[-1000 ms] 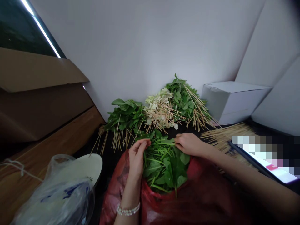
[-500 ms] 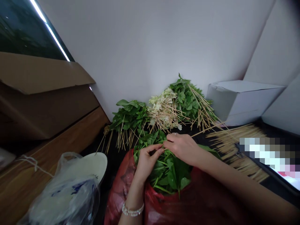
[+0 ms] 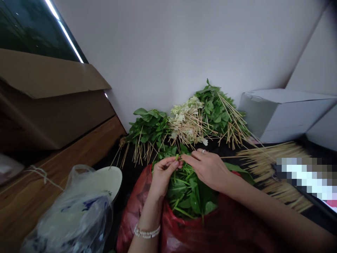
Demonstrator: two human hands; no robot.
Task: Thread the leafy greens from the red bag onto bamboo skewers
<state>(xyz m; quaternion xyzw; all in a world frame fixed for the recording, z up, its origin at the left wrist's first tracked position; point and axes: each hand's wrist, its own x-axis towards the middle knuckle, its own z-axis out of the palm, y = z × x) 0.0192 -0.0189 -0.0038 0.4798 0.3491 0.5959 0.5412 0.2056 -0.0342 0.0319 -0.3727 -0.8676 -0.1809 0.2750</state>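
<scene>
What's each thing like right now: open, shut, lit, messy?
Red bag, open, holding greens
Left hand, pinching a green piece
Right hand, holding a thin skewer
White box, looks shut
Cardboard box, flap sticking out
Screen, lit
Clear bag, crumpled
Spare skewers, spread loosely

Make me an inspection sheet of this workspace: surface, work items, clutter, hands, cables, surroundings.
Surface: black surface, largely covered.
Work items: red bag holding leafy greens; loose skewers at right; skewered green heaps flanking a pale leafy heap.
Clutter: clear plastic bag overlapping a pale dish in view; lit-screen device at right.
Grip: left hand pinches a small green piece; right hand close beside it, exact hold unclear, a skewer showing past that hand.
Cables: no certain cable; thin white cord at left.
Surroundings: pale wall behind, cardboard box left, white box right.
</scene>
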